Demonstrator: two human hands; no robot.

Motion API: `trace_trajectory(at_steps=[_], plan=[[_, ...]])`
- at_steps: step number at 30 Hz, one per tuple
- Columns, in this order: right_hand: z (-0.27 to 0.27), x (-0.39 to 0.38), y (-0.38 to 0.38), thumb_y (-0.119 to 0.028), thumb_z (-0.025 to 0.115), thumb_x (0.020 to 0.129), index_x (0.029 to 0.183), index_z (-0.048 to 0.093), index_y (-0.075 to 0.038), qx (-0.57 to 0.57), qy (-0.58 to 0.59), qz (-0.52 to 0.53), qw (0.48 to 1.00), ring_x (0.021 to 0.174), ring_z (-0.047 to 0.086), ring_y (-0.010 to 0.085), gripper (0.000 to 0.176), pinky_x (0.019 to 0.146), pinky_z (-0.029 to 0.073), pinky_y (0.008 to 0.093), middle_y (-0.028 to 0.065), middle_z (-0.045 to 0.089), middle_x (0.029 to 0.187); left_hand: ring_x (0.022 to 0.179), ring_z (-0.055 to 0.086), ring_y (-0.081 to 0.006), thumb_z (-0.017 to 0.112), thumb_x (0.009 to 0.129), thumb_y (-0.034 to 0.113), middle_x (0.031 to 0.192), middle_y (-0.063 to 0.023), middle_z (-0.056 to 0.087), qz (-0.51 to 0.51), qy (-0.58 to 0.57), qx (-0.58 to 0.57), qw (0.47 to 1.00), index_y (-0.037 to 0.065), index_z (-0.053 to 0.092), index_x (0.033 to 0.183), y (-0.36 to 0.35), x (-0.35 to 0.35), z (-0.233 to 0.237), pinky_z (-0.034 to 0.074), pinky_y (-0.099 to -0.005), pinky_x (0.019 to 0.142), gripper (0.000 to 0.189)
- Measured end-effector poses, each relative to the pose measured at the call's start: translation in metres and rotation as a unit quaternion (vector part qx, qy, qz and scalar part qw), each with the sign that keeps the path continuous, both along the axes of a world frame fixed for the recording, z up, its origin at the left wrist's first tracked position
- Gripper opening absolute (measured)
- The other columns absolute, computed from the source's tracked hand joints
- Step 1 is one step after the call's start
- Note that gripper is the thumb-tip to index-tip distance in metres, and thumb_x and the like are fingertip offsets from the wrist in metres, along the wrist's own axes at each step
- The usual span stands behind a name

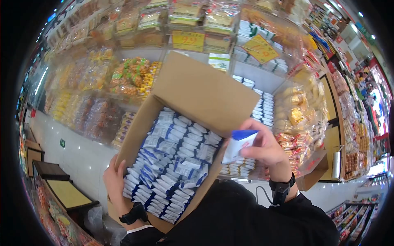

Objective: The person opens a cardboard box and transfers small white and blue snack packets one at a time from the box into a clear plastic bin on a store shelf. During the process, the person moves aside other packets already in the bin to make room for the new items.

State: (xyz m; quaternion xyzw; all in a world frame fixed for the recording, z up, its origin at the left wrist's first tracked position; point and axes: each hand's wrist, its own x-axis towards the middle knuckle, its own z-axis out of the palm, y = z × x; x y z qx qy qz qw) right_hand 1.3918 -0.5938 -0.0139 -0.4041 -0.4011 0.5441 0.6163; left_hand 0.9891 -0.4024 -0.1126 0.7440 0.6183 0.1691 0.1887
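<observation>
An open cardboard box (205, 88) leans tilted against the shelf bins in front of me, one flap raised at the far side. Rows of small white-and-blue wrapped packets (172, 149) fill it. My left hand (115, 180) grips the box's left wall, its fingers curled over the edge. Just right of the box, my right hand (266, 145) pinches one white-and-blue packet (238, 145) between thumb and fingers, above the box's right edge. Behind the raised flap, a clear bin holds similar white-and-blue packets (262, 106) in rows.
Clear bins of wrapped snacks surround the box, with yellow price signs (188, 40) above. Orange and green sweets (130, 76) sit at left, gold and red packets (287, 147) at right. An open brown carton (316, 168) stands low at right. Tiled floor (78, 143) shows at left.
</observation>
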Motion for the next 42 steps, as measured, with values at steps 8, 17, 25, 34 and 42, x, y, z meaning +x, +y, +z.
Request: trace_trajectory(at_steps=[8,17,25,34,42], plan=[[-0.007,0.101,-0.041,-0.015,0.065,0.098,0.135,0.045,-0.004,-0.068,-0.094,-0.335,0.935,0.096,0.071,0.0217,0.044,0.075,0.065,0.0369,0.0134,0.065,0.117,0.096,0.066,-0.0474,0.064,0.097,0.031,0.101,-0.0281,0.069,-0.036,0.015,0.027,0.999,0.006,0.064,0.128,0.001,-0.003,-0.001,0.053,-0.0474,0.079,0.039],[-0.133,0.211,0.047,-0.024,0.079,0.083,0.119,0.058,0.0,-0.182,-0.479,-0.26,0.818,0.083,0.069,0.034,0.049,0.074,0.054,0.0407,0.0237,0.069,0.089,0.099,0.07,-0.0372,0.065,0.096,0.029,0.105,-0.0234,0.072,-0.026,-0.006,-0.009,1.0,0.004,0.064,0.127,-0.001,0.002,0.005,0.053,-0.0429,0.084,0.04],[-0.17,0.252,0.092,-0.003,0.071,0.075,0.116,0.059,-0.002,-0.133,-0.607,-0.258,0.74,0.095,0.065,0.0441,0.043,0.083,0.052,0.0492,0.024,0.069,0.097,0.097,0.071,-0.0376,0.066,0.096,0.029,0.102,-0.024,0.072,-0.016,-0.014,0.005,1.0,0.005,0.064,0.128,-0.005,0.005,0.004,0.053,-0.0416,0.082,0.039],[-0.179,0.248,0.099,-0.012,0.077,0.076,0.1,0.067,-0.006,-0.132,-0.69,-0.292,0.648,0.098,0.064,0.0418,0.026,0.083,0.053,0.05,0.0154,0.064,0.105,0.097,0.07,-0.0372,0.064,0.097,0.029,0.102,-0.0243,0.071,-0.009,0.004,0.001,1.0,0.004,0.063,0.128,-0.003,0.005,0.003,0.053,-0.0412,0.083,0.04],[-0.184,0.248,0.1,-0.018,0.08,0.076,0.096,0.069,-0.007,-0.125,-0.687,-0.31,0.645,0.101,0.063,0.0313,0.026,0.083,0.051,0.0465,0.0118,0.064,0.1,0.091,0.071,-0.0373,0.067,0.095,0.03,0.099,-0.0248,0.072,0.002,0.004,-0.007,1.0,0.009,0.064,0.129,-0.002,0.004,0.004,0.053,-0.0422,0.078,0.041]])
